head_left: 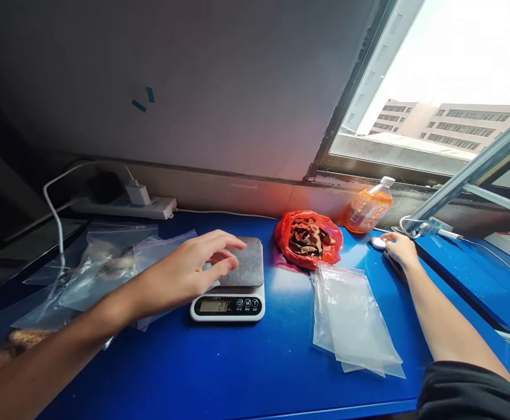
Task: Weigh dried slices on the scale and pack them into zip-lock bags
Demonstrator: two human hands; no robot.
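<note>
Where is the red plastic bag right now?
In the head view, the red plastic bag sits right of centre on the blue table, between the scale and the orange bottle, just beyond the flat clear bags.

A digital scale sits mid-tabletop, with a sack holding slices at its 2 o'clock. Farther out that way, a bottle sits near the wall. Stacked bags lie at 4 o'clock, filled bags at 9, and a power strip behind them at 10.
</note>
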